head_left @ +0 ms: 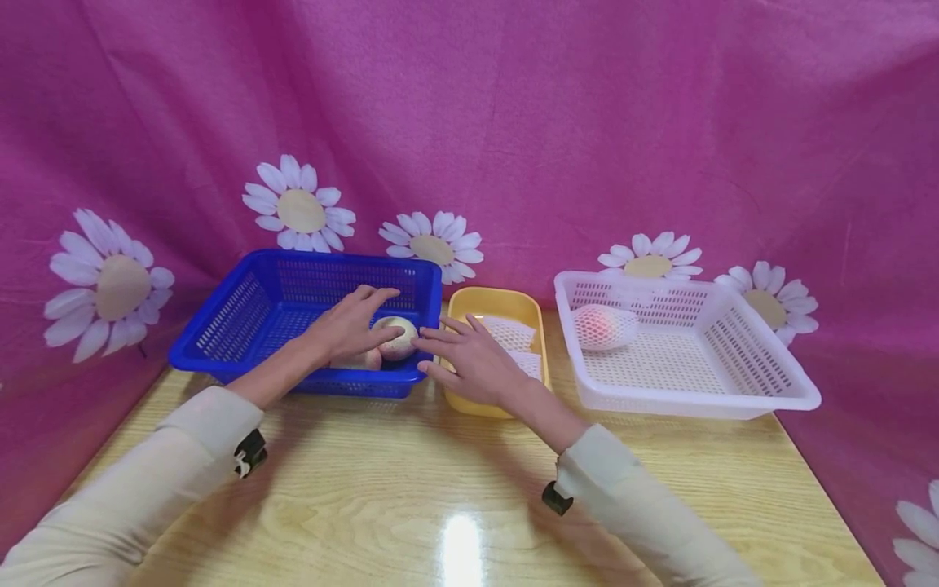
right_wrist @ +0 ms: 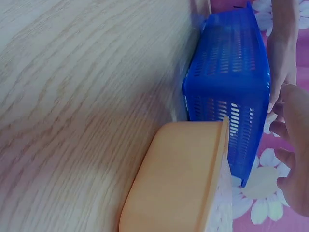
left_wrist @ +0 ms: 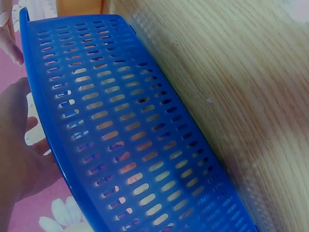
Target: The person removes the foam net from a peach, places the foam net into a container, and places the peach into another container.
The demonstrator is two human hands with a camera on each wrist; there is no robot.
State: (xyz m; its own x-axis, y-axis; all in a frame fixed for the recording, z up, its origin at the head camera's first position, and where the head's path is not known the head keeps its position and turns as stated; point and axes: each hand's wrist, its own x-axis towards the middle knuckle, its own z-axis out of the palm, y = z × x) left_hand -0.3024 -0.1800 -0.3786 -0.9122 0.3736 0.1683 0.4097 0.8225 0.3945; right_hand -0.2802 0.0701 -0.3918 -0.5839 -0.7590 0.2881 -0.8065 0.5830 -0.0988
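My left hand (head_left: 346, 324) reaches over the blue basket (head_left: 304, 258), fingers spread, its thumb overlapping a pale peach (head_left: 400, 347) at the basket's right end. A pinker peach (head_left: 364, 360) lies beside that one, partly hidden by the hand and the front rim. Over the yellow container (head_left: 506, 297), my right hand (head_left: 480, 363) stretches leftward with loosely extended fingers, tips right at the blue basket's rim. White foam nets (head_left: 509, 333) lie in the yellow container, partly covered by this hand. In the left wrist view, the basket's slotted wall hides most of the peaches.
On the right stands a white basket (head_left: 741, 403) holding a peach in a foam net (head_left: 605, 328). All three containers stand in a row on the wooden table (head_left: 367, 489), before a pink flowered cloth (head_left: 513, 122).
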